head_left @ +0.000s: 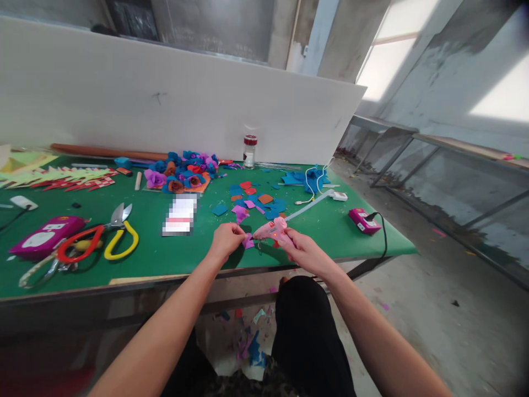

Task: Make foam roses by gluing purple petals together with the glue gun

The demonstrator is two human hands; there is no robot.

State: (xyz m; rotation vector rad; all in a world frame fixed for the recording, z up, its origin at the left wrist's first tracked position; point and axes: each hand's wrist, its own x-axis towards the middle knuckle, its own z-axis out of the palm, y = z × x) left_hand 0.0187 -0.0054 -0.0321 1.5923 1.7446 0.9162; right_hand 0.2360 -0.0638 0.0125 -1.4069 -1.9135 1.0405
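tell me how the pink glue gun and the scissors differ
The glue gun is held in the right hand, while the scissors lie on the green table. The glue gun is mostly pink; the scissors have one orange-red handle and one yellow handle. The glue gun shows a small glowing light; the scissors show none. Both are hand tools.

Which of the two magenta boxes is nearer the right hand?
The magenta box near the right end of the table, with a black cord running from it. The other box lies far left, beside the scissors.
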